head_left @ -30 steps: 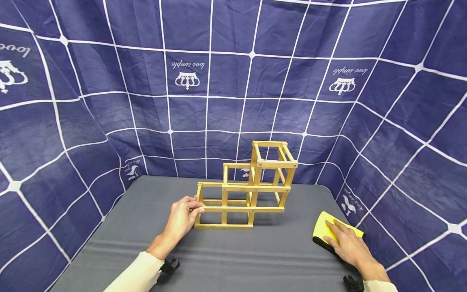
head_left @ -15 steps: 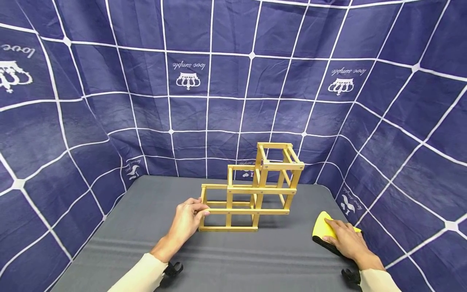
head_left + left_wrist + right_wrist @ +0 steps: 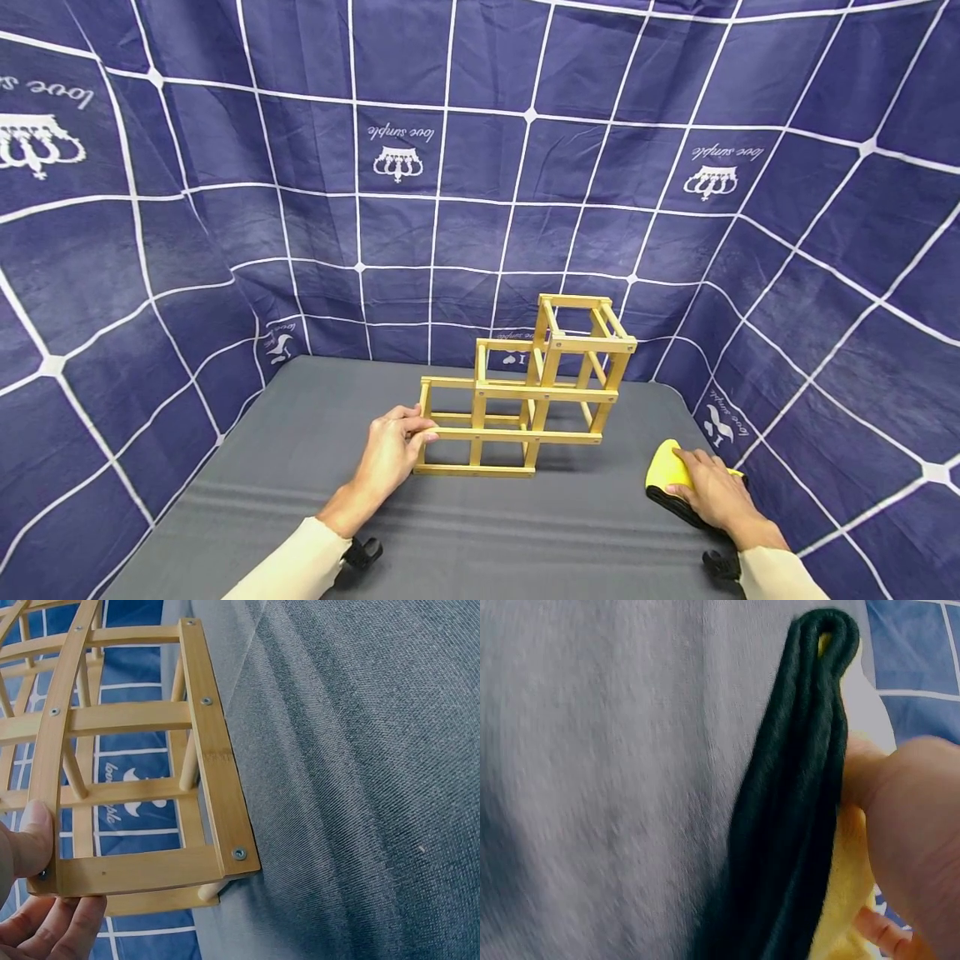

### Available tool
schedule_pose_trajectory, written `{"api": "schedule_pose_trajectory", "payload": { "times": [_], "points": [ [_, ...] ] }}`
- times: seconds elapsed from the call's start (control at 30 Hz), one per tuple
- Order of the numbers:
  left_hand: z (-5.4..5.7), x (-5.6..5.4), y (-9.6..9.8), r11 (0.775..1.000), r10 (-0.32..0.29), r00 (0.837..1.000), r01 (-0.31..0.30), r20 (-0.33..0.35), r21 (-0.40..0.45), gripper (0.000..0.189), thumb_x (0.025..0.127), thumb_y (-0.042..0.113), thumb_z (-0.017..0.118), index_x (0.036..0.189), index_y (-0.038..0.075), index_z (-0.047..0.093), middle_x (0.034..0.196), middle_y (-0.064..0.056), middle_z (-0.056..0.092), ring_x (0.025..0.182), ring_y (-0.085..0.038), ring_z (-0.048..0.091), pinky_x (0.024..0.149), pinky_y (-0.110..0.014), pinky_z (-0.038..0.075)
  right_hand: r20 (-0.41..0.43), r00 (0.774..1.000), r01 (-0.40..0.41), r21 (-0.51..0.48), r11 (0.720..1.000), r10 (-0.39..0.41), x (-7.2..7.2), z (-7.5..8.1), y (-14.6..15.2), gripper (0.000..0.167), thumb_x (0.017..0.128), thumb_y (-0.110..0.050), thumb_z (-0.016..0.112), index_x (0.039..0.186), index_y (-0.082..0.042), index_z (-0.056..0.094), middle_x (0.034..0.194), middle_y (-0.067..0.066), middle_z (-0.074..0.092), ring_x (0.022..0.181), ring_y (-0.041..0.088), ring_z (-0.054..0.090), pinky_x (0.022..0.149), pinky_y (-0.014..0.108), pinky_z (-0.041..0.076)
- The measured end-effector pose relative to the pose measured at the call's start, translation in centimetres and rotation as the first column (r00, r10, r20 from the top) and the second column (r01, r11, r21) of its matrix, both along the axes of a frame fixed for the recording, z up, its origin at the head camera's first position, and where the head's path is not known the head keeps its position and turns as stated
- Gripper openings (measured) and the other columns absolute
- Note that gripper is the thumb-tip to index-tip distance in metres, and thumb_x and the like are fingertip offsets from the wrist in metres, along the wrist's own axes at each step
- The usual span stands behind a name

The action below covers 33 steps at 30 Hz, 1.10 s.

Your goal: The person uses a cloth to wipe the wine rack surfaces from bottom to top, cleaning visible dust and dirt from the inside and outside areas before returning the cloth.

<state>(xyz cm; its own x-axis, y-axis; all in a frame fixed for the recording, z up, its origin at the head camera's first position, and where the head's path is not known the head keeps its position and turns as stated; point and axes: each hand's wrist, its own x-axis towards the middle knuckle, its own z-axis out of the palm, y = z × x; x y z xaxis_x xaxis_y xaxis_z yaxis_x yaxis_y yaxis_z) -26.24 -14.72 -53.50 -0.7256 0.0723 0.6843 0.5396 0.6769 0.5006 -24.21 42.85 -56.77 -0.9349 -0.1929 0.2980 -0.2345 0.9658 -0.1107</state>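
Observation:
In the head view, a stepped rack of pale wooden bars (image 3: 517, 435) stands on the grey surface, its tallest part at the right. My left hand (image 3: 390, 450) grips its left front corner. The left wrist view shows the thumb (image 3: 34, 838) on one face of the wooden rack (image 3: 225, 772) and the other fingers under its end bar. At the right, my right hand (image 3: 716, 492) holds a folded yellow cloth (image 3: 667, 467) with a dark edge. Up close, the cloth's dark folded edge (image 3: 795, 787) faces the right wrist camera, and my right hand (image 3: 915, 832) partly covers the yellow side.
Grey fabric (image 3: 480, 550) with shallow creases covers the work surface. A blue sheet with white grid lines (image 3: 465, 233) rises behind it and at both sides. The cloth lies close to the right-hand sheet.
The rack and my left hand have shifted slightly to the right. My right hand's fingers have drawn in on the yellow cloth, where they lay more spread before.

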Motion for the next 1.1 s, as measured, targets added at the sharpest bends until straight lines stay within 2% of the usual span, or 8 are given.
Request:
{"api": "schedule_pose_trajectory", "payload": {
  "times": [0.13, 0.23, 0.3, 0.37, 0.5, 0.77, 0.93, 1.1],
  "points": [
    [0.0, -0.3, 0.1, 1.000, 0.007, 0.999, -0.008, -0.033, -0.010, 0.015, 0.083, 0.010, 0.102, 0.094, 0.008, 0.092, 0.106, -0.017, 0.086, 0.108, -0.038, 0.088, 0.082, -0.045, 0.074, 0.059, 0.998, 0.011, -0.010, 1.000, -0.010, -0.3, 0.4, 0.5, 0.069, 0.094, -0.039, 0.096, 0.148, -0.002, 0.073, 0.134, 0.028, 0.071, 0.117, 0.051, 0.066, 0.080, 0.071, 0.058],
    [0.1, -0.3, 0.0, 1.000, 0.014, 1.000, -0.015, -0.025, -0.016, 0.015, 0.083, 0.010, 0.102, 0.094, 0.009, 0.092, 0.106, -0.017, 0.086, 0.108, -0.037, 0.088, 0.083, -0.045, 0.074, 0.121, 0.993, 0.013, -0.025, 1.000, -0.010, -0.4, 0.7, 1.0, 0.076, 0.094, -0.048, 0.095, 0.152, -0.006, 0.072, 0.151, 0.037, 0.065, 0.132, 0.064, 0.063, 0.089, 0.080, 0.056],
    [0.1, -0.4, 0.0, 1.000, 0.011, 1.000, -0.011, -0.013, -0.015, 0.015, 0.083, 0.010, 0.102, 0.095, 0.009, 0.092, 0.107, -0.017, 0.086, 0.109, -0.037, 0.088, 0.083, -0.045, 0.074, 0.160, 0.987, 0.004, -0.024, 1.000, 0.000, -0.5, 1.0, 1.3, 0.081, 0.092, -0.051, 0.095, 0.154, -0.005, 0.070, 0.156, 0.041, 0.063, 0.138, 0.068, 0.062, 0.093, 0.085, 0.055],
    [0.1, -0.4, 0.1, 1.000, 0.005, 1.000, -0.005, -0.001, -0.013, 0.015, 0.083, 0.009, 0.101, 0.095, 0.008, 0.092, 0.108, -0.018, 0.086, 0.109, -0.038, 0.088, 0.084, -0.046, 0.074, 0.197, 0.980, 0.001, -0.012, 1.000, 0.002, -0.6, 1.2, 1.6, 0.088, 0.090, -0.055, 0.095, 0.157, -0.006, 0.068, 0.155, 0.039, 0.066, 0.137, 0.065, 0.067, 0.095, 0.082, 0.057],
    [0.0, -0.3, 0.1, 1.000, 0.000, 1.000, 0.000, -0.003, -0.016, 0.015, 0.084, 0.010, 0.101, 0.096, 0.008, 0.092, 0.108, -0.018, 0.085, 0.111, -0.038, 0.088, 0.086, -0.048, 0.074, 0.237, 0.972, 0.005, 0.010, 1.000, -0.008, -0.8, 1.5, 1.9, 0.098, 0.085, -0.059, 0.098, 0.161, -0.006, 0.065, 0.146, 0.029, 0.073, 0.125, 0.051, 0.074, 0.084, 0.067, 0.060],
    [0.0, -0.3, 0.2, 1.000, 0.003, 1.000, -0.004, -0.021, -0.015, 0.016, 0.083, 0.009, 0.101, 0.096, 0.008, 0.092, 0.108, -0.020, 0.085, 0.110, -0.038, 0.088, 0.087, -0.049, 0.074, 0.232, 0.972, 0.029, -0.014, 0.999, -0.025, -0.9, 1.6, 1.9, 0.103, 0.080, -0.065, 0.101, 0.158, -0.007, 0.066, 0.121, 0.015, 0.072, 0.103, 0.026, 0.066, 0.075, 0.048, 0.055],
    [0.0, -0.3, 0.3, 1.000, 0.008, 1.000, -0.008, -0.021, -0.028, 0.016, 0.083, 0.010, 0.101, 0.096, 0.008, 0.092, 0.108, -0.019, 0.085, 0.113, -0.038, 0.087, 0.090, -0.051, 0.074, 0.233, 0.972, 0.039, -0.013, 0.999, -0.035, -0.6, 1.4, 2.0, 0.102, 0.081, -0.066, 0.098, 0.158, -0.008, 0.065, 0.115, 0.013, 0.072, 0.097, 0.023, 0.064, 0.071, 0.047, 0.053],
    [0.0, -0.2, 0.2, 1.000, 0.017, 0.999, -0.017, -0.027, -0.022, 0.017, 0.083, 0.010, 0.101, 0.097, 0.007, 0.092, 0.108, -0.018, 0.085, 0.111, -0.039, 0.088, 0.086, -0.048, 0.074, 0.192, 0.981, 0.007, -0.074, 0.997, 0.007, -0.6, 0.8, 1.4, 0.100, 0.079, -0.062, 0.102, 0.152, -0.003, 0.069, 0.116, 0.011, 0.076, 0.098, 0.022, 0.067, 0.077, 0.042, 0.054]
  ]
}}
